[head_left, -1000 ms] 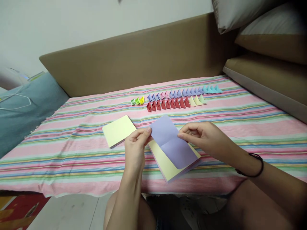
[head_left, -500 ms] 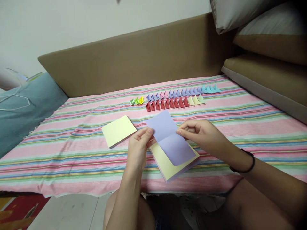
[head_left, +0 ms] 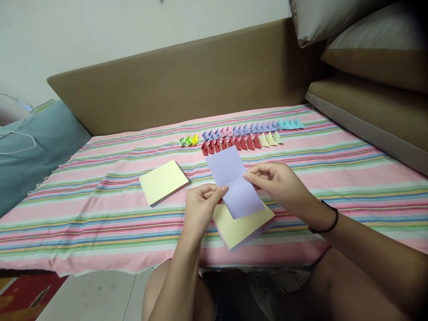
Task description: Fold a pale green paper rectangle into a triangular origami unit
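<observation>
A lavender sheet of paper (head_left: 242, 196) with a crease across its middle is held up between my two hands. My left hand (head_left: 203, 203) pinches its left edge near the crease, thumb on top. On the opposite edge, also by the crease, my right hand (head_left: 270, 178) grips it between thumb and fingers. Just beneath lies a stack of paper (head_left: 234, 234) with a pale yellow sheet on top, partly covered by the lavender sheet. Another pale yellow stack of paper (head_left: 163, 182) rests to the left of my left hand.
Behind the sheet stand rows of small folded paper boats, among them red ones (head_left: 237, 143), light blue ones (head_left: 291, 123) and a yellow one (head_left: 195, 139). A striped cloth (head_left: 100, 214) covers the seat. Cushions (head_left: 374, 107) are piled at the right, against a brown backrest (head_left: 187, 80).
My left hand has slid along the sheet's left edge toward the crease. The sheet has been raised a little off the stack, and its near half now tilts up.
</observation>
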A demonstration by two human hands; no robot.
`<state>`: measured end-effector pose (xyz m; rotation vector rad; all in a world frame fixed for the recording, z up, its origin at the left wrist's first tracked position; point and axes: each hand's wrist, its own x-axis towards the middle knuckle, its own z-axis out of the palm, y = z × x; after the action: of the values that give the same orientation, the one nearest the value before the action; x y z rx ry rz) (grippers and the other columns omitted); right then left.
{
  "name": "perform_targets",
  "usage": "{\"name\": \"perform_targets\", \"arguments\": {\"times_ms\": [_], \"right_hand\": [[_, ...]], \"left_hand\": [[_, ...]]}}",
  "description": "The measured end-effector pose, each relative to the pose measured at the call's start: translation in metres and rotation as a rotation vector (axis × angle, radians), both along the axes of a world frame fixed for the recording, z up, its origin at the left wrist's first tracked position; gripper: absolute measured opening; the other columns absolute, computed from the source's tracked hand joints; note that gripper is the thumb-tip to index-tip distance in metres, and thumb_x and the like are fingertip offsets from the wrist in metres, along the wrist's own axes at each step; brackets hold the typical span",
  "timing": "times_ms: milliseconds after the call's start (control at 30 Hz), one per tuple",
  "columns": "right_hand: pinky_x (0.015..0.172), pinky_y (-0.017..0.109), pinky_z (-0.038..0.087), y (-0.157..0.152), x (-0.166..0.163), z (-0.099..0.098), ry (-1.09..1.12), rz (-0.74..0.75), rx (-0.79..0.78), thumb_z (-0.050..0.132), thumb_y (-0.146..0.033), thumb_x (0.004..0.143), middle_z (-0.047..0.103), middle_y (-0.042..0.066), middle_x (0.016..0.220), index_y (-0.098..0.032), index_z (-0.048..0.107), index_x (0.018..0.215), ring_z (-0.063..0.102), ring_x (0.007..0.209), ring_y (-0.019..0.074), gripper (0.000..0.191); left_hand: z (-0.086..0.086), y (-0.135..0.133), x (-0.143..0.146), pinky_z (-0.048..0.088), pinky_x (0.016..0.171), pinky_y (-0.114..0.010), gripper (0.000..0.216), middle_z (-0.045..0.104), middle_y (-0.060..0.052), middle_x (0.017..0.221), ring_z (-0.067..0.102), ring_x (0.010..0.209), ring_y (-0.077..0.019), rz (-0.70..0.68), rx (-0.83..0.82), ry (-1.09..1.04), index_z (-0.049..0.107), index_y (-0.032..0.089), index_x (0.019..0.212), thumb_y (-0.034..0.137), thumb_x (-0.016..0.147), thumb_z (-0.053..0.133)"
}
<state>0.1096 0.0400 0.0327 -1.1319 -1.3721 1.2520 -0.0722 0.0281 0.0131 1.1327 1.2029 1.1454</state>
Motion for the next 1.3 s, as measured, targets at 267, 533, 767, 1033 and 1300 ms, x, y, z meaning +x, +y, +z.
{"name": "perform_targets", "arguments": {"times_ms": [267, 533, 767, 1033, 1300], "right_hand": [[0.063, 0.027, 0.050, 0.002, 0.000, 0.001, 0.072, -0.061, -0.021, 0.073, -0.039, 0.070, 0.066, 0.003, 0.071, -0.015, 0.067, 0.074, 0.061, 0.068, 0.0152, 0.025], [0.060, 0.028, 0.048, 0.003, 0.001, 0.001, 0.067, -0.128, -0.010, 0.073, -0.044, 0.069, 0.065, 0.003, 0.069, -0.015, 0.064, 0.071, 0.059, 0.063, 0.0139, 0.030], [0.063, 0.030, 0.050, 0.010, 0.006, -0.004, 0.050, -0.150, 0.039, 0.072, -0.044, 0.070, 0.067, 0.004, 0.072, -0.015, 0.066, 0.074, 0.060, 0.066, 0.0158, 0.030], [0.064, 0.031, 0.050, 0.011, 0.009, -0.003, 0.055, -0.183, 0.048, 0.073, -0.043, 0.069, 0.065, 0.004, 0.069, -0.015, 0.065, 0.071, 0.061, 0.067, 0.0164, 0.029], [0.064, 0.029, 0.051, 0.008, -0.001, -0.010, 0.119, -0.123, -0.045, 0.074, -0.045, 0.067, 0.066, 0.002, 0.069, -0.016, 0.065, 0.072, 0.061, 0.064, 0.0141, 0.030]], "left_hand": [[0.000, 0.000, 0.002, 0.050, 0.061, -0.020, 0.024, 0.070, -0.003, 0.061, 0.062, 0.058, -0.0110, -0.066, -0.017, -0.028, 0.069, 0.012, 0.069, 0.034, 0.068, 0.077], [-0.002, 0.002, 0.002, 0.047, 0.055, -0.018, 0.025, 0.067, -0.002, 0.058, 0.059, 0.053, -0.0089, -0.108, -0.075, -0.009, 0.069, 0.011, 0.071, 0.033, 0.065, 0.079], [0.001, 0.001, 0.003, 0.051, 0.058, -0.019, 0.026, 0.071, -0.004, 0.065, 0.065, 0.059, -0.0120, -0.152, -0.142, -0.009, 0.069, 0.011, 0.072, 0.024, 0.056, 0.084], [0.006, -0.001, 0.002, 0.052, 0.060, -0.021, 0.026, 0.071, -0.005, 0.063, 0.067, 0.061, -0.0140, -0.200, -0.137, 0.022, 0.066, 0.011, 0.072, 0.027, 0.059, 0.082], [-0.004, 0.004, 0.004, 0.051, 0.069, -0.022, 0.030, 0.072, -0.004, 0.083, 0.066, 0.074, -0.0133, -0.023, -0.064, -0.109, 0.070, 0.016, 0.087, 0.039, 0.068, 0.076]]}}
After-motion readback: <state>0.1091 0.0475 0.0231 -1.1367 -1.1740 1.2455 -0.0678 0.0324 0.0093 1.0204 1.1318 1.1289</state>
